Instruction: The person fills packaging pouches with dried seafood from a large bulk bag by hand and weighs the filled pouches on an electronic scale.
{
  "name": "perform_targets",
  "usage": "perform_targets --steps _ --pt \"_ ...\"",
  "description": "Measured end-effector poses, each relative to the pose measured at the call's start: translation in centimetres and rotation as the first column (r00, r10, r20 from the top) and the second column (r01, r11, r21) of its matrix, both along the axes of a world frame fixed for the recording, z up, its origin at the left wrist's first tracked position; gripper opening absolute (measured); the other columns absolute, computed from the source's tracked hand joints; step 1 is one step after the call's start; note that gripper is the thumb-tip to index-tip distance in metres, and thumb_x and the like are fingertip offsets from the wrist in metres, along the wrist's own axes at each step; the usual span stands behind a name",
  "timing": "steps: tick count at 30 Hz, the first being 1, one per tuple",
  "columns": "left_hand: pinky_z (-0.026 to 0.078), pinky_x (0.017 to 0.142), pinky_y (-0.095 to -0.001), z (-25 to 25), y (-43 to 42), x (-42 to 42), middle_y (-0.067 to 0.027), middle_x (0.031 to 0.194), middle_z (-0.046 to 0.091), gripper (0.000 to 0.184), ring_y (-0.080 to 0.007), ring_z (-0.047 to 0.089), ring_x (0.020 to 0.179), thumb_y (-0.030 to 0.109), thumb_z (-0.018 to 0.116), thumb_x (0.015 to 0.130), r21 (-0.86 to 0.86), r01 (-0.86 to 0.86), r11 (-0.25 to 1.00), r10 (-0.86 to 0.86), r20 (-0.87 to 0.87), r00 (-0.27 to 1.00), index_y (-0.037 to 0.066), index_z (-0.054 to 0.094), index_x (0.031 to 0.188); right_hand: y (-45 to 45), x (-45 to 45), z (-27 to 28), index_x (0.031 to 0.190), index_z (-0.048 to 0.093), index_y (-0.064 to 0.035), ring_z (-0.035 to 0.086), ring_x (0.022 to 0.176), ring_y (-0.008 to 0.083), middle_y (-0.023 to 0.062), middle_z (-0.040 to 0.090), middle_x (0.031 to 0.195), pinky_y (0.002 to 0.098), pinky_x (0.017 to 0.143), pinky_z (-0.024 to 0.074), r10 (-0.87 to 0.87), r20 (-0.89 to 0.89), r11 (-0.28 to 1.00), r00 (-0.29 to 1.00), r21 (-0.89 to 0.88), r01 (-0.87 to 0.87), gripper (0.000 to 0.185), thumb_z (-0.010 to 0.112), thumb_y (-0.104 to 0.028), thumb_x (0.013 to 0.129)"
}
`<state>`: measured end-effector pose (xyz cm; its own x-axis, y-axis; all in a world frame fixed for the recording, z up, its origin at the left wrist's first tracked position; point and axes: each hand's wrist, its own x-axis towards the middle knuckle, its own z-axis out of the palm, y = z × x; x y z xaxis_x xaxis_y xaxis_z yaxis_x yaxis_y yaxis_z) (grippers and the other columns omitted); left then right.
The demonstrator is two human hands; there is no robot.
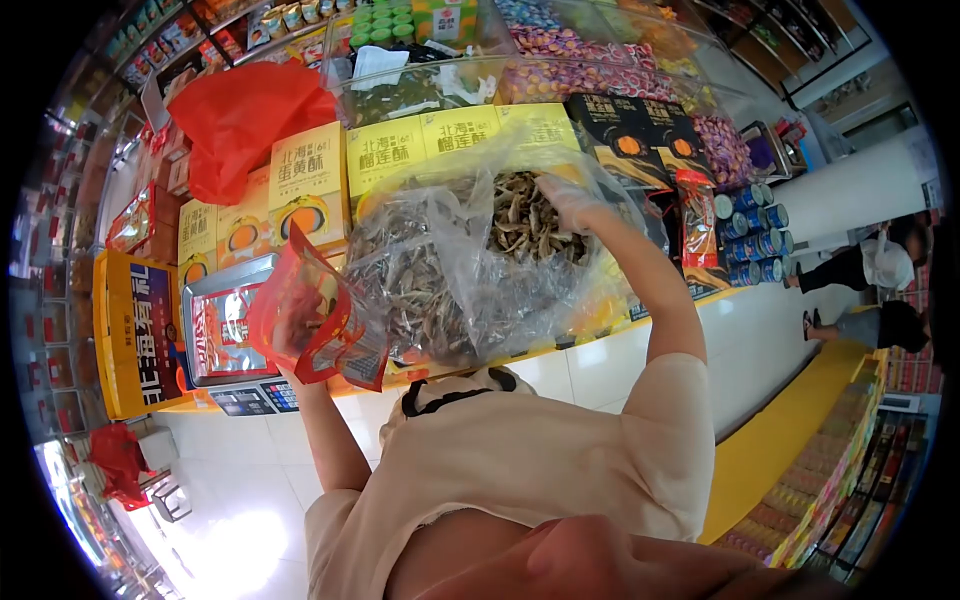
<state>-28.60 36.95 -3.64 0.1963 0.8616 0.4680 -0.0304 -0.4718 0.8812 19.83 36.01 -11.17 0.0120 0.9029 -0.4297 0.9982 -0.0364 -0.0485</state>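
My left hand (292, 335) holds up a red pouch (345, 325) with a clear panel; the pouch partly covers its fingers. To the right of it lies a large clear plastic bag (470, 290), spread open over the counter. Small dried fish (525, 225) fill the bag and show uncovered through its opening. My right hand (570, 205), in a thin clear glove, reaches into that opening from the right and touches the dried fish. Its fingertips are too hard to make out to show whether it grips any.
Yellow boxes (460, 130) and black boxes (625, 135) stand behind the bag. A metal tray (188, 345) with red packets sits at left, below a red plastic bag (235, 115). Blue cans (755, 235) are stacked at right. Two people (875, 290) are in the aisle.
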Motion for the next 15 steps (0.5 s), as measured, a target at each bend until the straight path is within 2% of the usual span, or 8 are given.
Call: perform_targets --steps 2,3,4,6,10,12,13,15 --pt "0.044 0.087 -0.0334 0.0 -0.9 -0.1 -0.0135 0.117 0.051 0.049 -0.0249 0.053 0.104 0.007 0.069 0.070 -0.147 -0.068 0.987 0.074 0.036 0.997 0.000 0.048 0.115 0.2 1.2 0.4 0.139 0.012 -0.0093 0.028 0.126 0.0284 0.0114 0.020 0.141 0.0319 0.101 0.0313 -0.026 -0.107 1.000 0.994 -0.019 0.024 0.097 0.071 -0.004 0.061" --pt "0.042 0.090 -0.0344 0.6 -1.4 0.1 -0.0137 0.118 0.050 0.051 -0.0248 0.052 0.106 0.008 0.070 0.069 -0.224 -0.094 0.970 0.110 0.060 0.992 -0.001 0.049 0.115 0.3 1.1 1.1 0.139 0.012 -0.0098 0.030 0.125 0.0281 0.0125 0.023 0.139 0.0320 0.100 0.0323 -0.018 -0.031 1.000 0.999 -0.017 0.018 0.104 0.075 -0.005 0.056" --pt "0.042 0.090 -0.0344 0.9 -1.6 0.2 -0.0137 0.118 0.050 0.051 -0.0248 0.052 0.106 0.008 0.070 0.069 -0.227 -0.096 0.969 0.112 0.057 0.992 -0.001 0.049 0.115 0.6 1.2 1.0 0.139 0.012 -0.0098 0.030 0.125 0.0281 0.0125 0.023 0.139 0.0320 0.100 0.0323 -0.016 -0.033 1.000 0.999 -0.020 0.016 0.104 0.075 -0.005 0.056" --pt "0.042 0.090 -0.0343 1.0 -2.1 0.3 -0.0143 0.120 0.049 0.054 -0.0246 0.052 0.106 0.009 0.071 0.068 -0.220 -0.116 0.969 0.120 0.003 0.993 -0.003 0.048 0.115 1.2 1.4 1.1 0.138 0.012 -0.0046 0.026 0.127 0.0296 0.0162 0.024 0.138 0.0326 0.102 0.0295 -0.009 0.002 0.998 1.000 -0.057 0.009 0.109 0.080 -0.013 0.052" --pt "0.042 0.090 -0.0336 0.6 -2.2 -0.1 -0.0145 0.120 0.049 0.056 -0.0245 0.052 0.107 0.012 0.072 0.068 -0.248 -0.139 0.959 0.135 -0.032 0.990 -0.004 0.048 0.116 1.8 1.1 2.0 0.137 0.015 -0.0039 0.027 0.126 0.0291 0.0162 0.025 0.137 0.0322 0.102 0.0285 0.008 -0.001 0.995 1.000 -0.095 -0.008 0.110 0.081 -0.015 0.050" --pt "0.043 0.087 -0.0324 0.6 -2.4 0.2 -0.0139 0.119 0.050 0.058 -0.0241 0.052 0.106 0.014 0.072 0.068 -0.181 -0.106 0.978 0.104 -0.023 0.994 -0.003 0.048 0.117 2.0 1.2 1.4 0.136 0.018 -0.0040 0.029 0.124 0.0288 0.0159 0.029 0.134 0.0324 0.102 0.0280 0.109 0.112 0.990 0.988 -0.106 -0.098 0.105 0.079 -0.019 0.053" --pt "0.043 0.087 -0.0324 0.5 -2.5 0.4 -0.0139 0.119 0.050 0.058 -0.0241 0.052 0.106 0.014 0.072 0.068 -0.182 -0.106 0.978 0.104 -0.024 0.994 -0.003 0.048 0.117 1.9 1.1 1.1 0.136 0.018 -0.0040 0.029 0.124 0.0288 0.0159 0.029 0.134 0.0324 0.102 0.0280 0.110 0.112 0.989 0.988 -0.108 -0.098 0.105 0.079 -0.019 0.053" --pt "0.046 0.083 -0.0319 0.2 -2.7 0.6 -0.0135 0.116 0.052 0.042 -0.0233 0.055 0.100 0.011 0.056 0.080 -0.163 -0.132 0.978 0.122 -0.072 0.990 -0.001 0.046 0.119 1.6 0.8 0.7 0.132 0.026 -0.0034 0.037 0.119 0.0282 0.0153 0.038 0.126 0.0326 0.099 0.0318 0.241 0.250 0.970 0.938 -0.086 -0.227 0.097 0.078 -0.019 0.052"
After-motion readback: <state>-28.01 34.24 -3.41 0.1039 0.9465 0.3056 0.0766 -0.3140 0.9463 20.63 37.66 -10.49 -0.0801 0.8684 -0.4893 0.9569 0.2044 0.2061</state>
